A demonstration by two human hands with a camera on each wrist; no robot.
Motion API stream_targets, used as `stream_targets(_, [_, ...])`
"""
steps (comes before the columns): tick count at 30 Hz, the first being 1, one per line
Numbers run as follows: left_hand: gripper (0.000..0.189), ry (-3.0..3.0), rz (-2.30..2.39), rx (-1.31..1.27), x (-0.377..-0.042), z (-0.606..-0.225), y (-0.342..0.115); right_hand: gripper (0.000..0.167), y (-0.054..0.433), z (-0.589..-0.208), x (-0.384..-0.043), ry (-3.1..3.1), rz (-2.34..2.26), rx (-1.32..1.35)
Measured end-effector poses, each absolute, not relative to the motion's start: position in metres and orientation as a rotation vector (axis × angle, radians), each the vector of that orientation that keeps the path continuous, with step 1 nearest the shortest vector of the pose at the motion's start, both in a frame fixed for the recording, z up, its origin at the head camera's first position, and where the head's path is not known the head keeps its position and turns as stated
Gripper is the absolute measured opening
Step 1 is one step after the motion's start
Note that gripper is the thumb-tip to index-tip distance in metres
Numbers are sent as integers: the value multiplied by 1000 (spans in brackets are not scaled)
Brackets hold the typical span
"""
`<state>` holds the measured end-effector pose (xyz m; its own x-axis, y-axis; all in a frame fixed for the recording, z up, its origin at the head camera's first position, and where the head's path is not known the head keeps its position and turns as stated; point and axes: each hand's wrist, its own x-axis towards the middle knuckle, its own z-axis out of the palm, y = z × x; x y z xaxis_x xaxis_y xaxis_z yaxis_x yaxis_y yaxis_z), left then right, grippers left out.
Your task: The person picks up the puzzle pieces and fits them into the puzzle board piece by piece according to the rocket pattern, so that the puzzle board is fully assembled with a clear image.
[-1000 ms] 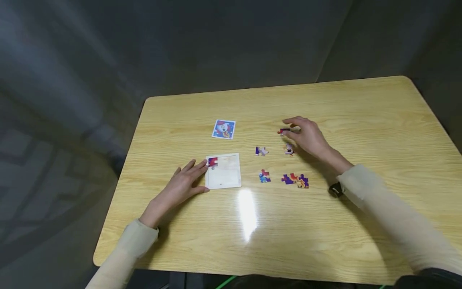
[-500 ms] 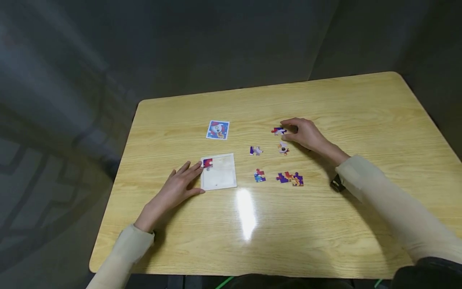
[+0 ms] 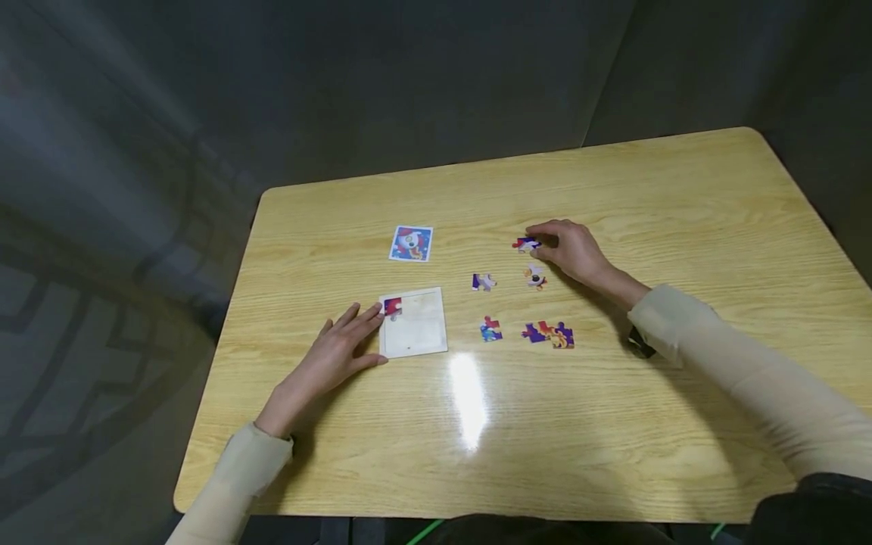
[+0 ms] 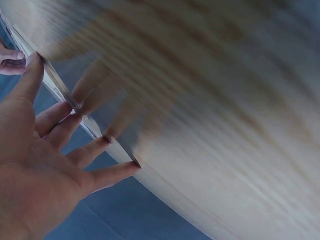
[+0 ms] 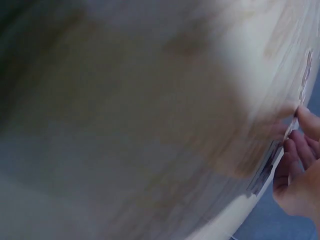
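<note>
My left hand [image 3: 341, 347] lies with spread fingers at the left edge of a white square puzzle board [image 3: 418, 329]. In the left wrist view, several fingertips [image 4: 135, 164] touch down along that edge. One red and purple puzzle piece [image 3: 393, 306] sits in the board's upper left corner. At the far right of the loose pieces, my right hand [image 3: 575, 251] has thumb and fingers curled at the right end of a purple, red and white puzzle piece [image 3: 525, 244], pinching it close to the tabletop. In the right wrist view, my right hand [image 5: 302, 160] partly hides the piece.
Other loose pieces lie right of the board: a purple-white piece [image 3: 484, 281], a dog-nose piece [image 3: 535, 277], a red-blue piece [image 3: 490, 330] and a purple-orange cluster [image 3: 549, 334]. A picture card [image 3: 412, 243] lies beyond the board on the wooden table [image 3: 327, 227].
The head view has shifted slightly, so everything appears a little further left. My right thumb has slid toward the near side of its piece, showing more of it. My left hand stays at the board.
</note>
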<state>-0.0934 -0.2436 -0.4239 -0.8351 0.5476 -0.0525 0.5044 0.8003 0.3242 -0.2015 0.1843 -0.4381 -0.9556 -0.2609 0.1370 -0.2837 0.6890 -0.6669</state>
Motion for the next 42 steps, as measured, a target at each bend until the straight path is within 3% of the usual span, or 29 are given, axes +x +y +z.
stream_targets(11, [70, 2803, 441, 790, -95, -425, -242, 41, 181, -436, -196, -2856, 908, 567])
stream_targets(22, [72, 2804, 446, 818, -100, -424, -232, 42, 182, -431, -185, -2802, 1038, 567])
stream_targets(42, [72, 2799, 425, 791, -103, -423, -232, 28, 72, -418, -167, -2755, 1329, 876])
